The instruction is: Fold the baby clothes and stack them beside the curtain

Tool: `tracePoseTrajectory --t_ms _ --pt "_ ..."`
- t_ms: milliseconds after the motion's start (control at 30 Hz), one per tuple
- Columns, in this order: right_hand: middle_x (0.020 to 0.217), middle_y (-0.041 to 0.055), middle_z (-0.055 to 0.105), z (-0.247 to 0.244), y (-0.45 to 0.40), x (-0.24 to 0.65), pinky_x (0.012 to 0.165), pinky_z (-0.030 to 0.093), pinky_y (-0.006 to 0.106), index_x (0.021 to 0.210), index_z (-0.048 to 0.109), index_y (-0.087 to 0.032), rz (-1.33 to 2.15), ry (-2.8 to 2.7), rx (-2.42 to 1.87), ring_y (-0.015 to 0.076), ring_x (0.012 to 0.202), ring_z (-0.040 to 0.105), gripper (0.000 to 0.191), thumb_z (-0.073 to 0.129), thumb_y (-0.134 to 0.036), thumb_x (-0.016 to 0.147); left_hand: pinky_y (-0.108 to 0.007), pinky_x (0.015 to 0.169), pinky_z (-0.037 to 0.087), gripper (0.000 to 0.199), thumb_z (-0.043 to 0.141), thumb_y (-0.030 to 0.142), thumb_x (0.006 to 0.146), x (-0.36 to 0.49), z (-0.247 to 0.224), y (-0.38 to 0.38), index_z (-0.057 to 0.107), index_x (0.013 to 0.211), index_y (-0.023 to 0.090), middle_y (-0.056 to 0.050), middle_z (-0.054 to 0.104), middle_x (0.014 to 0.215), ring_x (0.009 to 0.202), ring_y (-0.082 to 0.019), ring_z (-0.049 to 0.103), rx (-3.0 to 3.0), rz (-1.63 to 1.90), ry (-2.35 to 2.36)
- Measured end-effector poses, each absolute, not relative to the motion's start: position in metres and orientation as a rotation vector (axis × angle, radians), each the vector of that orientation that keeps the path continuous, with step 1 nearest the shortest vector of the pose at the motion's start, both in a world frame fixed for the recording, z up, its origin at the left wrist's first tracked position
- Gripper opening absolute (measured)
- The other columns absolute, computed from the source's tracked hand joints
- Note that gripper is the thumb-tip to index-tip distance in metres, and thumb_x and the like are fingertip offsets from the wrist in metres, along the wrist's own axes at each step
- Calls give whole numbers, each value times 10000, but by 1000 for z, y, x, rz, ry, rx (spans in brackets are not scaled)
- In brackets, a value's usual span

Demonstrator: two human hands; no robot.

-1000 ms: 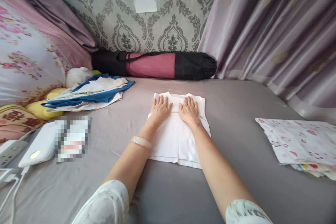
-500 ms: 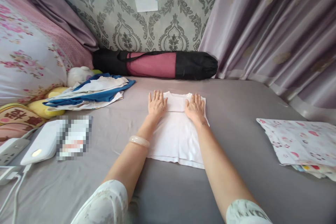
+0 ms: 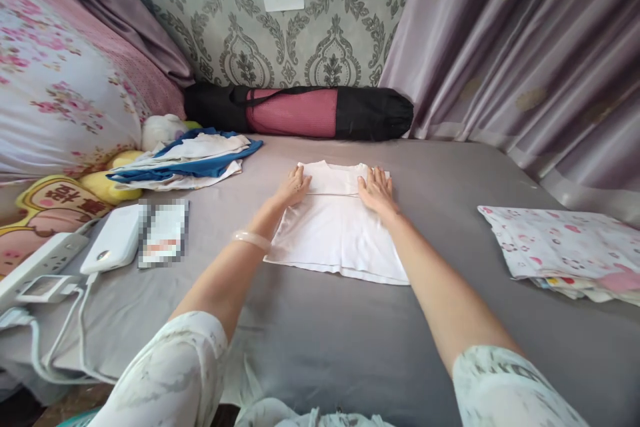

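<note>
A white shirt [image 3: 340, 233] lies flat on the grey bed sheet, its neckline at the far end and a folded band across its upper part. My left hand [image 3: 295, 185] rests at the shirt's upper left edge, turned partly on its side, with its fingers a little bent but apart. On the upper right part of the shirt lies my right hand [image 3: 376, 188], palm down, fingers stretched out. Neither hand visibly grips the cloth. A pale bangle [image 3: 251, 239] circles my left wrist.
At the left are a pile of blue and white clothes [image 3: 190, 160], a white power bank [image 3: 113, 240] and a power strip [image 3: 43, 263] with cables. Folded heart-print cloth [image 3: 560, 243] lies at the right. A black and pink rolled bag [image 3: 295, 112] stretches along the wall.
My left hand has gone from lying flat on the shirt to its upper left edge, turning sideways. My right hand stays at the upper right. The view has shifted slightly.
</note>
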State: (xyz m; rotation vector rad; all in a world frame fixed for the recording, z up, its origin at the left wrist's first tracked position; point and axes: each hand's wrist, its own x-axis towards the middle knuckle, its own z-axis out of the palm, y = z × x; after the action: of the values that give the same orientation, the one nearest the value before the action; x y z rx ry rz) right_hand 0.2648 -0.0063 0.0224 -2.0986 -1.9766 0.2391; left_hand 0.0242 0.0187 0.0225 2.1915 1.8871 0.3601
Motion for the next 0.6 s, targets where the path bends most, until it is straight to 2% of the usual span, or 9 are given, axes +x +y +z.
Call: tracePoseTrajectory --t_ms 133,200,267,467,600 --pt "1610 144 146 20 -52 266 1199 77 457 1528 238 -76 163 -2286 -1848 240 1489 79 633 205 -420 998 -366 1006 418 437 413 441 925 -4 27 -13 616 1135 116 -183 596 1204 1175 -286 546 2139 301 2096" --pt "1611 129 155 14 -72 264 1203 68 444 1529 247 -86 186 -2388 -1776 231 1489 77 638 202 -439 1000 -369 954 447 400 459 495 900 -11 27 -27 656 991 159 -154 627 1097 1106 -289 568 2110 263 2131" --pt "1609 121 164 10 -85 262 1203 68 446 1529 255 -96 199 -2440 -1747 229 1489 82 641 201 -456 1001 -361 919 459 368 488 498 891 -11 27 -36 660 928 175 -138 636 1038 1079 -285 569 2096 242 2139" --pt "1603 130 186 14 -91 259 1198 102 468 1515 290 -86 210 -2451 -1766 236 1484 124 630 200 -446 1006 -367 887 445 316 430 384 947 1 26 -49 638 996 151 -152 604 1100 1062 -286 555 2210 212 2201" --pt "1607 126 172 18 -104 263 1198 90 478 1523 282 -116 224 -2502 -1709 233 1485 114 622 217 -453 1005 -386 886 426 346 370 375 977 -1 24 -54 597 1064 128 -166 582 1134 1066 -300 536 2356 198 2220"
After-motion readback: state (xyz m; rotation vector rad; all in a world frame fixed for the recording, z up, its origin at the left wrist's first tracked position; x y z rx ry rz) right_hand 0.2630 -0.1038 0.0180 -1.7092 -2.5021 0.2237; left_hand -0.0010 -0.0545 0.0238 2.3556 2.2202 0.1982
